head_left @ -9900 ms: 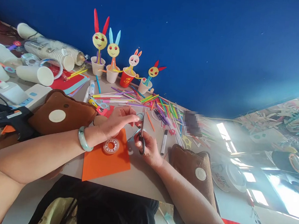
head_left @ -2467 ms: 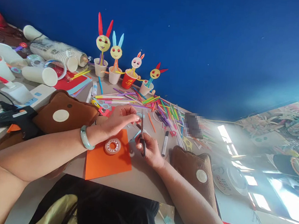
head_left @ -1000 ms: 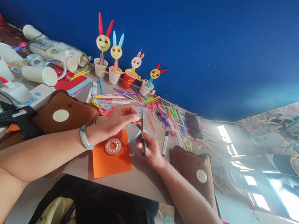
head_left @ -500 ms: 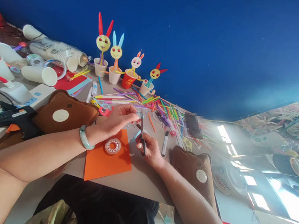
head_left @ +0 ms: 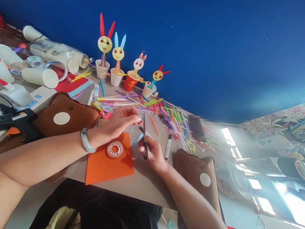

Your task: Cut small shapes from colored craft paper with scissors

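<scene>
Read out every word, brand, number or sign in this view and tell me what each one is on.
No text here is clear enough to quote.
Red cup: yellow characters, too small to read surely.
Plastic sleeve of cups: dark print, unreadable.
Glue gun: a white label, print too small.
Small white tube: blue marking, too blurred.
Clear round container: reddish print, too blurred.

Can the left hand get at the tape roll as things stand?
Probably yes: the tape roll lies uncovered on the orange paper, near the left hand. But that hand pinches a small pale piece, so its fingers look busy.
</scene>
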